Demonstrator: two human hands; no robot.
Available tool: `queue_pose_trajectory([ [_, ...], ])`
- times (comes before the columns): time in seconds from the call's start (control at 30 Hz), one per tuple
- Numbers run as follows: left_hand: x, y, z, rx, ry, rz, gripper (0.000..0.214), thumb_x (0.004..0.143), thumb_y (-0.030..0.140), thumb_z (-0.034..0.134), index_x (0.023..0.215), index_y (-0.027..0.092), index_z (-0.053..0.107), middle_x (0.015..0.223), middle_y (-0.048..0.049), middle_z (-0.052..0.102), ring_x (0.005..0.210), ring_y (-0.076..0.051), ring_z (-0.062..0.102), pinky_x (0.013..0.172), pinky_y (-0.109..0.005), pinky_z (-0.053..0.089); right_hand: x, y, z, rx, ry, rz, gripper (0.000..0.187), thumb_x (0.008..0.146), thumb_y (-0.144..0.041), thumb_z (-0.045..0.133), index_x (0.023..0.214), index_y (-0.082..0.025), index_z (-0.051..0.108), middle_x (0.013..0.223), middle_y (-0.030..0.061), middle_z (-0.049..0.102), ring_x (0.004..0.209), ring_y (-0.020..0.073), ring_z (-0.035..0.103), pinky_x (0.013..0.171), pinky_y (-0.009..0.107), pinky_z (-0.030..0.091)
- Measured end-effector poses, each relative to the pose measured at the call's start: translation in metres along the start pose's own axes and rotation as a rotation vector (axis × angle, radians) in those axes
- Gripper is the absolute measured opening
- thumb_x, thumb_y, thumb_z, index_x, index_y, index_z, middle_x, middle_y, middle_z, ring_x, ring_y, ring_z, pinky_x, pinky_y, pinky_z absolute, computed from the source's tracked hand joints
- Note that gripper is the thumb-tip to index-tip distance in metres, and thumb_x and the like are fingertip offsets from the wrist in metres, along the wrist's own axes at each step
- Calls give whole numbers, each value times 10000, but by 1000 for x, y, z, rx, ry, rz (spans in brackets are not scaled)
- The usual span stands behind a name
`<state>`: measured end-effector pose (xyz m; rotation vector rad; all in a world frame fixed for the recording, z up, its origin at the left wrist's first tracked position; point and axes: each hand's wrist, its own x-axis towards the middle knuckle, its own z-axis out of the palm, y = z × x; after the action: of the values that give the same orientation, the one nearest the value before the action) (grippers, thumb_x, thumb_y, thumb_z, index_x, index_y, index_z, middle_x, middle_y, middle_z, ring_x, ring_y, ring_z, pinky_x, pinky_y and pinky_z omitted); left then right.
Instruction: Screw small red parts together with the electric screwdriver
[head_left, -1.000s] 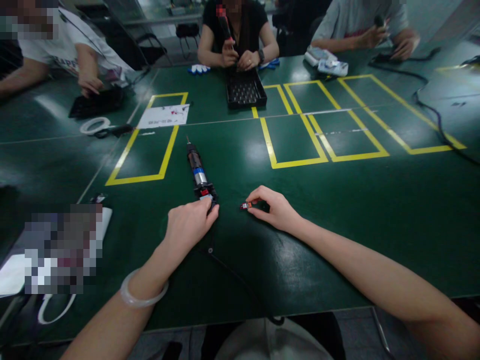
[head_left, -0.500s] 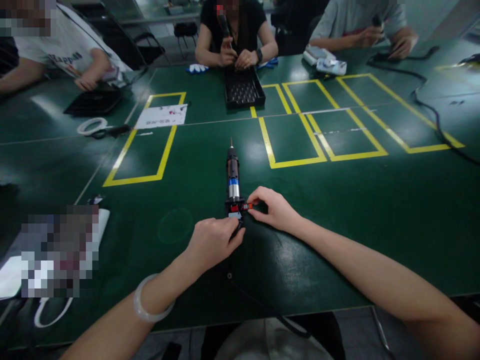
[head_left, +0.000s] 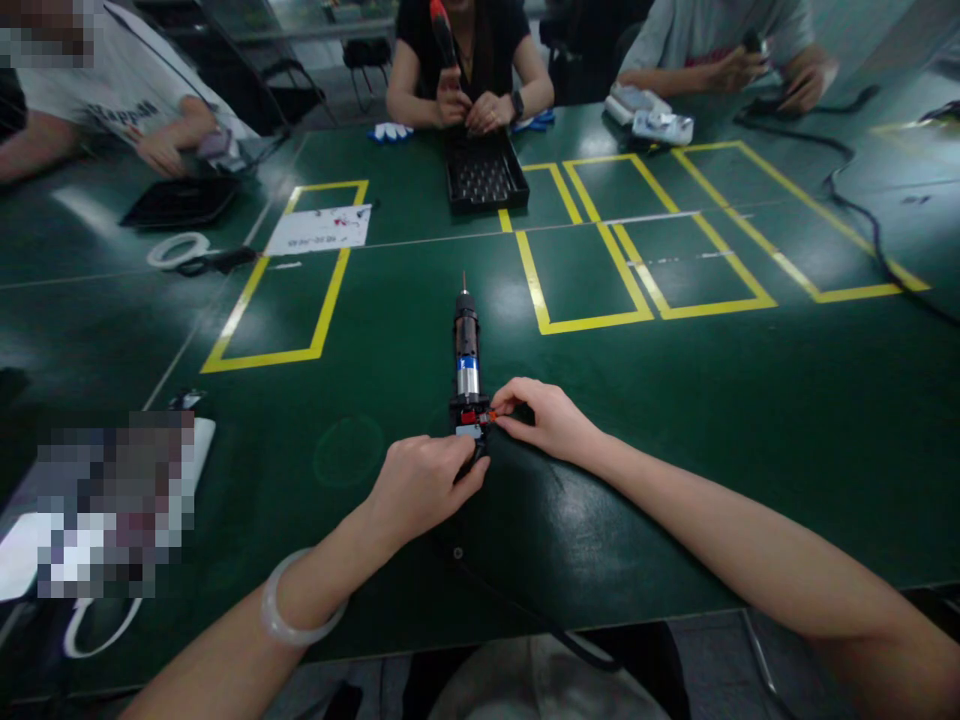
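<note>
An electric screwdriver (head_left: pixel 467 375) lies on the green table with its bit pointing away from me and its inner parts exposed near the rear. My left hand (head_left: pixel 424 490) is closed on its rear end, thumb and fingers around the dark housing. On the right side, my right hand (head_left: pixel 547 418) pinches a small orange-red piece (head_left: pixel 493 416) against the exposed section; the fingertips partly cover it, and its exact kind cannot be made out. Beside it, a red part (head_left: pixel 469 417) sits inside the body. A black cord (head_left: pixel 517 603) runs from the rear toward the table's front edge.
Across the table a person works over a black tray (head_left: pixel 487 185) of small parts. Yellow tape outlines (head_left: pixel 596 326) mark the tabletop. A white sheet (head_left: pixel 319 230), a tape roll (head_left: pixel 178 250) and scissors (head_left: pixel 217 262) lie left. Another cable (head_left: pixel 862 205) crosses the right.
My right fingertips have shifted slightly left, bringing the orange-red piece closer to the screwdriver's body. My left hand keeps its hold. The view has moved a little.
</note>
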<state>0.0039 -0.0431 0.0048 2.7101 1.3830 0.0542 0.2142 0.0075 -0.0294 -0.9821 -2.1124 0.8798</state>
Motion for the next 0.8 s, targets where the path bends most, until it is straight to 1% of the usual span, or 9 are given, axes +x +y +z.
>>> queue_pose_trajectory([
  [0.13,0,-1,-2,-28,-4,-3,361,959,422,418,767,181,605,672,-44,660,596,-170,595,552,-282,345,0,0,0,-45,1,-1,62,839,-118,641,866,-175,642,830,24,659,794,156,616,738,285,466],
  [0.23,0,-5,-4,-75,3,-18,370,966,419,410,753,187,605,657,-31,650,588,-159,587,545,-277,331,1,0,0,-49,-3,-12,66,841,-119,644,871,-176,658,838,29,680,801,161,624,750,292,468],
  [0.37,1,-11,-7,-80,94,-141,415,958,460,430,674,181,547,623,-15,600,563,-144,539,544,-269,333,0,-2,-1,-44,-26,-34,111,837,-109,640,911,-181,683,879,38,718,841,177,645,796,315,477],
  [0.43,3,-13,-8,-102,187,-201,364,947,463,458,754,177,575,742,-32,633,670,-160,581,608,-271,406,0,-3,-1,-39,-36,-48,135,840,-108,633,939,-177,692,907,48,731,870,186,654,820,327,482],
  [0.5,6,-15,-7,-150,258,-217,313,926,461,503,979,175,617,1027,-80,654,932,-209,616,771,-304,483,0,-3,-1,-36,-47,-62,154,844,-111,626,966,-172,697,937,59,738,899,195,660,838,337,485],
  [0.57,9,-17,-6,-205,253,-206,435,901,479,542,1234,201,565,1325,-109,541,1185,-261,535,935,-367,482,0,-3,-1,-36,-62,-72,174,849,-117,622,994,-176,697,972,65,740,931,202,663,858,348,485],
  [0.6,11,-18,-4,-230,226,-201,503,894,491,549,1321,226,521,1422,-107,464,1253,-277,490,982,-395,470,0,-4,-1,-36,-69,-75,183,851,-122,622,1008,-180,695,990,66,739,947,204,662,868,353,484],
  [0.7,15,-23,0,-269,132,-197,580,891,520,542,1418,290,462,1546,-88,307,1312,-299,442,1027,-449,453,1,-6,-1,-31,-93,-99,218,851,-135,629,1056,-189,683,1048,69,731,996,210,657,891,363,479],
  [0.8,19,-26,2,-242,92,-211,555,885,525,544,1394,308,505,1565,-89,274,1301,-317,449,1046,-501,426,1,-8,-1,-19,-125,-140,261,850,-135,632,1101,-193,670,1104,70,722,1041,212,647,913,369,470],
])
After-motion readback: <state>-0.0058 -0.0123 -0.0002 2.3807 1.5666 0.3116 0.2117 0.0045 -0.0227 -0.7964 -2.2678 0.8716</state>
